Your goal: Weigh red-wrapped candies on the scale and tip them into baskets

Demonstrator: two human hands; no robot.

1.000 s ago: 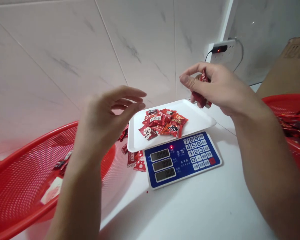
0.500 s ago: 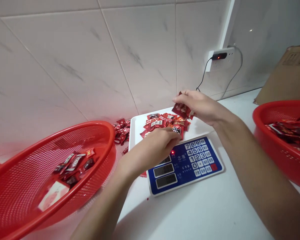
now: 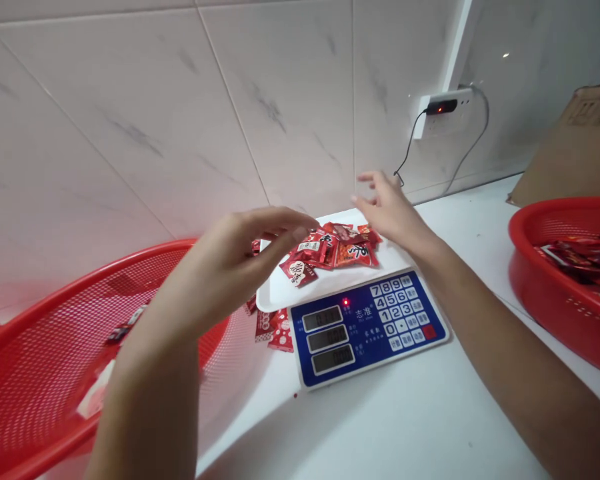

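A pile of small red snack packets lies on the white tray of a digital scale with a blue panel. My left hand hovers at the pile's left side, fingers stretched out and thumb apart, with nothing visible in it. Beyond the pile's right side, my right hand is raised with its fingers spread, holding nothing. More red packets lie on the table at the scale's left, partly under the tray.
A red mesh basket with a few packets stands at the left, partly behind my left arm. On the right is another red basket full of packets, with a cardboard box behind it. A wall socket has cables hanging down.
My right hand has let go of its packets, which now lie on the pile, and its fingers have opened. My left hand has moved left and up off the pile's front.
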